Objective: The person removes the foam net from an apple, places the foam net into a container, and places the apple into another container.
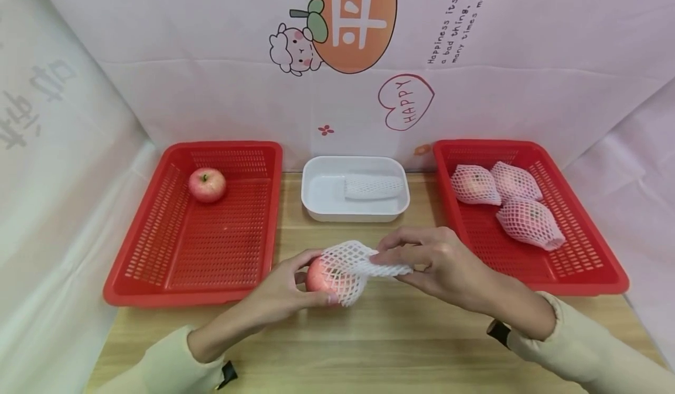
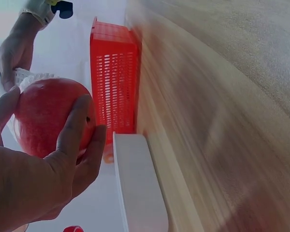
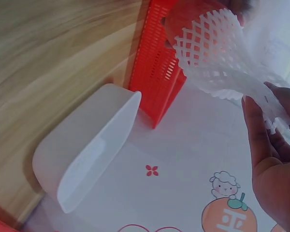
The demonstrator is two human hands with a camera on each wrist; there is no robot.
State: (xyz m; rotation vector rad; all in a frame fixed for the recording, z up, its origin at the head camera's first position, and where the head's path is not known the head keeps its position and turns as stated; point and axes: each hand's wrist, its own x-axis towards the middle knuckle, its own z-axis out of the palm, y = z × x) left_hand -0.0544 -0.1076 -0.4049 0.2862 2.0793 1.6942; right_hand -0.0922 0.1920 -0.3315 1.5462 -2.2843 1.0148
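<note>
An apple (image 1: 318, 278) is gripped by my left hand (image 1: 292, 288), with the thumb on its near side and the fingers around the far side. White foam netting (image 1: 349, 265) covers the apple's right part, while its left part stays bare. My right hand (image 1: 437, 265) pinches the narrow gathered end of the netting, to the right of the apple. In the left wrist view the bare red side of the apple (image 2: 50, 116) faces the camera. The right wrist view shows the netting (image 3: 212, 53) stretched wide over the apple and narrowing toward my right fingers.
A red basket (image 1: 276, 224) on the left holds one bare apple (image 1: 207, 184). The red basket (image 1: 596, 235) on the right holds three netted apples (image 1: 529, 223). Between them, a white tray (image 1: 327, 213) contains a foam net sleeve (image 1: 372, 187). A printed cloth hangs behind.
</note>
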